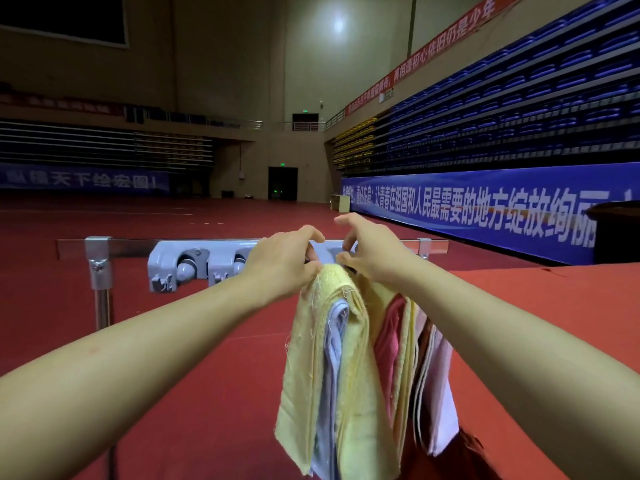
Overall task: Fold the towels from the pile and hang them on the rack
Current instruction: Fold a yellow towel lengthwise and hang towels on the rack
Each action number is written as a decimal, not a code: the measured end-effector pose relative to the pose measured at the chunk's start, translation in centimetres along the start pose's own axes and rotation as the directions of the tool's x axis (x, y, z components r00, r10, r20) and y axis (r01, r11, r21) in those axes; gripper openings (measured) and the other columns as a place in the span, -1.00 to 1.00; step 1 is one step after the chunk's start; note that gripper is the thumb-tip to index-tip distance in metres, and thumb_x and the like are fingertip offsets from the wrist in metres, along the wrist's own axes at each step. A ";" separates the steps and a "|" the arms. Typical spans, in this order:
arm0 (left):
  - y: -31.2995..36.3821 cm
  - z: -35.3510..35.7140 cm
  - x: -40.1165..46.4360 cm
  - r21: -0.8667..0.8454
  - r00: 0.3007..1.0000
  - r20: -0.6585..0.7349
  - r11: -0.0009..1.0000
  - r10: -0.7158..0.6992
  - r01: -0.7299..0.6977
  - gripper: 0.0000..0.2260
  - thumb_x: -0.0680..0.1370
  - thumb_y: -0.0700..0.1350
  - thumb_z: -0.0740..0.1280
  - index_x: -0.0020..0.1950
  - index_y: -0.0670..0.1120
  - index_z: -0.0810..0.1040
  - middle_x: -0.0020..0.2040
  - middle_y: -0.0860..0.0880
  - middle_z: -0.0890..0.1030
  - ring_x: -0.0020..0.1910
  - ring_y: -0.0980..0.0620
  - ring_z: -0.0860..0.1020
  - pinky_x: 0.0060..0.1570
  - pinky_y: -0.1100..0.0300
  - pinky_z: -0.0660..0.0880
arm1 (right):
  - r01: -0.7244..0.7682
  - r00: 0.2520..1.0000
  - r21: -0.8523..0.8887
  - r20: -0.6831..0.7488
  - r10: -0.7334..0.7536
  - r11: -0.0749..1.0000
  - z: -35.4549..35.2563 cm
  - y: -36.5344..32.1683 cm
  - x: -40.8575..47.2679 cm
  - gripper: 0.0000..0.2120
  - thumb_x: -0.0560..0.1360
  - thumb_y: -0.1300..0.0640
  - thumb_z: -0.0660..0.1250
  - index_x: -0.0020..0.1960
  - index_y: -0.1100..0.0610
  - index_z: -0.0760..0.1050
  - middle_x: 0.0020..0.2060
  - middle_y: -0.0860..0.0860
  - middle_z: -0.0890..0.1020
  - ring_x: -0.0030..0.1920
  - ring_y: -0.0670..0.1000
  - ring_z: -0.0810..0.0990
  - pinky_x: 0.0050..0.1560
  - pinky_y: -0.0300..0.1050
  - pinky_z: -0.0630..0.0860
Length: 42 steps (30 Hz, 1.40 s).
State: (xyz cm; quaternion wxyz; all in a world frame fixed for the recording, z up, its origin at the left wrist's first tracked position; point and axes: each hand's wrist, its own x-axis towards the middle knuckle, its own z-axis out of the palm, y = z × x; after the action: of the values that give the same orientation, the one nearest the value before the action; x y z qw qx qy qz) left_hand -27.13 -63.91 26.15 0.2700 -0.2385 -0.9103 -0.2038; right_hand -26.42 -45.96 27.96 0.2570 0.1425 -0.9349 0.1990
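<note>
At the rack's right end, the left hand pinches the yellow towel's top fold against the clip; the right hand, fingers curled, touches it. Loose seating could let it slide off, dragging neighbouring towels.

Rack rail: landmark.
- Left stretch of rail: bare metal, open from above and in front.
- Below rail, left of centre: grey clip holder blocks the face.
- Left end: bracket and post block passage.
- Centre-right: both hands and hanging towels crowd the rail.
- Under rail, left of towels: open floor.
</note>
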 end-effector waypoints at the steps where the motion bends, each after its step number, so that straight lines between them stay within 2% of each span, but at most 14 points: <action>1: -0.1 0.1 -0.2 -0.033 1.000 -0.007 0.999 -0.008 0.008 -0.70 0.53 -0.04 0.34 0.26 0.12 0.44 -0.12 0.21 0.62 -0.07 0.07 0.53 -0.08 0.07 0.49 | 0.003 1.000 0.038 -0.030 -0.001 0.999 -0.1 -0.1 -0.4 -0.47 0.54 0.16 0.36 0.47 0.03 0.29 -0.06 -0.07 0.62 -0.02 -0.02 0.57 -0.06 -0.18 0.40; 3: 0.0 0.4 -0.5 -0.093 1.000 0.003 0.995 -0.030 0.030 -0.72 0.53 -0.04 0.33 0.23 0.14 0.46 -0.19 0.26 0.60 -0.06 0.09 0.56 -0.06 0.03 0.53 | -0.031 0.999 0.119 -0.012 0.032 0.992 0.1 -0.2 -1.2 -0.51 0.57 0.16 0.30 0.46 0.01 0.28 -0.10 -0.10 0.60 -0.06 -0.04 0.56 -0.09 -0.19 0.39; 6: 0.3 0.6 -0.7 -0.145 0.998 0.011 0.988 -0.057 0.058 -0.75 0.55 -0.03 0.33 0.21 0.14 0.48 -0.22 0.28 0.59 -0.08 0.14 0.57 -0.06 0.05 0.54 | -0.133 0.986 0.158 0.123 0.114 0.978 1.4 -0.2 -2.3 -0.54 0.61 0.16 0.18 0.48 0.04 0.23 -0.05 -0.03 0.62 -0.04 -0.01 0.57 -0.08 -0.14 0.46; 9: 0.7 0.3 -0.6 -0.129 0.998 0.036 0.990 -0.057 0.061 -0.75 0.54 -0.03 0.33 0.20 0.14 0.48 -0.21 0.26 0.60 -0.07 0.11 0.57 -0.05 0.02 0.54 | -0.163 0.977 0.164 0.163 0.137 0.973 1.8 0.1 -3.0 -0.53 0.59 0.18 0.14 0.49 0.04 0.20 -0.09 -0.02 0.63 -0.12 0.01 0.59 -0.22 -0.18 0.47; 11: 1.2 -0.4 -0.4 -0.077 0.997 0.045 0.995 -0.060 0.063 -0.73 0.52 -0.02 0.33 0.21 0.15 0.47 -0.16 0.25 0.63 -0.01 0.07 0.58 0.01 0.02 0.52 | -0.172 0.980 0.232 0.140 0.142 0.957 1.3 0.3 -3.5 -0.51 0.59 0.19 0.16 0.50 0.02 0.18 -0.05 0.03 0.65 -0.14 0.03 0.63 -0.25 -0.16 0.53; 14: 3.3 -1.4 -0.3 -0.047 0.999 -0.043 0.998 -0.033 0.031 -0.75 0.54 -0.02 0.32 0.20 0.17 0.47 -0.05 0.26 0.61 0.01 0.09 0.55 0.04 0.07 0.48 | -0.134 0.991 0.321 0.020 0.134 0.938 0.1 0.8 -4.5 -0.54 0.60 0.18 0.22 0.47 0.00 0.22 -0.11 -0.05 0.63 -0.18 0.01 0.67 -0.10 -0.04 0.62; 17: 7.4 -0.9 -1.0 -0.114 0.990 -0.130 0.990 0.064 -0.079 -0.77 0.54 -0.08 0.31 0.15 0.18 0.49 0.00 0.26 0.60 0.04 0.10 0.53 0.04 0.05 0.49 | -0.080 0.989 0.374 -0.083 0.119 0.924 -1.8 1.8 -6.4 -0.61 0.57 0.16 0.28 0.34 -0.09 0.34 -0.20 -0.08 0.62 -0.24 0.02 0.66 -0.14 0.05 0.63; 20: 12.1 1.6 -2.5 -0.231 0.982 -0.120 0.957 0.149 -0.173 -0.74 0.53 -0.12 0.29 0.16 0.18 0.47 0.04 0.24 0.60 -0.01 0.08 0.53 0.00 0.07 0.47 | -0.064 0.983 0.341 -0.143 0.119 0.938 -4.0 3.8 -9.8 -0.68 0.53 0.19 0.29 0.21 -0.11 0.39 -0.20 -0.10 0.61 -0.28 -0.06 0.63 -0.20 -0.03 0.57; 24: 18.3 6.7 -4.0 -0.348 0.979 -0.081 0.914 0.189 -0.206 -0.74 0.51 -0.09 0.26 0.14 0.21 0.42 0.06 0.25 0.60 -0.03 0.07 0.57 -0.01 0.07 0.49 | -0.169 0.961 0.330 -0.156 0.230 0.929 -6.6 7.8 -16.1 -0.72 0.51 0.28 0.24 0.14 -0.01 0.45 -0.23 -0.04 0.60 -0.33 -0.06 0.61 -0.24 0.06 0.61; 28: 25.3 12.7 -5.2 -0.511 0.972 0.001 0.835 0.235 -0.201 -0.74 0.49 -0.12 0.29 0.09 0.22 0.45 0.00 0.27 0.60 -0.13 0.05 0.57 -0.04 0.07 0.50 | -0.303 0.920 0.297 -0.159 0.359 0.906 -9.1 12.7 -24.0 -0.72 0.54 0.22 0.26 0.21 -0.04 0.42 -0.28 -0.04 0.63 -0.31 -0.05 0.63 -0.26 -0.05 0.57; 30: 29.2 15.6 -5.9 -0.566 0.958 0.041 0.797 0.283 -0.212 -0.76 0.50 -0.09 0.32 0.06 0.23 0.44 -0.03 0.29 0.60 -0.22 0.10 0.54 -0.08 0.09 0.47 | -0.375 0.878 0.297 -0.190 0.439 0.878 -10.6 15.4 -28.2 -0.65 0.54 0.19 0.30 0.28 -0.07 0.41 -0.29 -0.09 0.62 -0.30 -0.08 0.63 -0.26 -0.18 0.51; 33: 35.0 19.9 -7.1 -0.690 0.918 0.079 0.686 0.390 -0.232 -0.76 0.50 -0.10 0.35 0.06 0.22 0.45 -0.08 0.30 0.59 -0.38 0.23 0.46 -0.12 0.09 0.50 | -0.505 0.775 0.299 -0.256 0.578 0.810 -13.1 19.4 -34.9 -0.60 0.53 0.21 0.31 0.34 -0.03 0.39 -0.27 -0.11 0.62 -0.30 -0.08 0.63 -0.26 -0.22 0.50; 37: 42.7 25.4 -9.4 -0.805 0.848 0.115 0.548 0.518 -0.226 -0.77 0.51 -0.10 0.35 0.10 0.17 0.48 -0.08 0.28 0.60 -0.41 0.20 0.45 -0.13 0.09 0.50 | -0.668 0.596 0.272 -0.361 0.717 0.693 -15.8 24.2 -43.9 -0.58 0.52 0.22 0.30 0.34 0.01 0.38 -0.23 -0.10 0.62 -0.33 -0.12 0.60 -0.28 -0.25 0.45; 42: 51.9 32.0 -13.3 -0.915 0.755 0.141 0.376 0.640 -0.148 -0.82 0.50 0.00 0.32 0.09 0.17 0.49 -0.09 0.25 0.61 -0.46 0.20 0.42 -0.19 0.08 0.49 | -0.831 0.338 0.246 -0.489 0.804 0.499 -18.1 29.5 -54.4 -0.60 0.48 0.20 0.32 0.30 0.00 0.43 -0.24 -0.10 0.62 -0.32 -0.11 0.58 -0.19 -0.11 0.48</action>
State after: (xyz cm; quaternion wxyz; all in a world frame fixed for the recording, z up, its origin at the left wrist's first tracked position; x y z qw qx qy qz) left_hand -1.64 -10.50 6.25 -0.0786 -0.6005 -0.6261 -0.4911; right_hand 15.41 -3.02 4.13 0.3799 -0.4136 -0.7673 0.3096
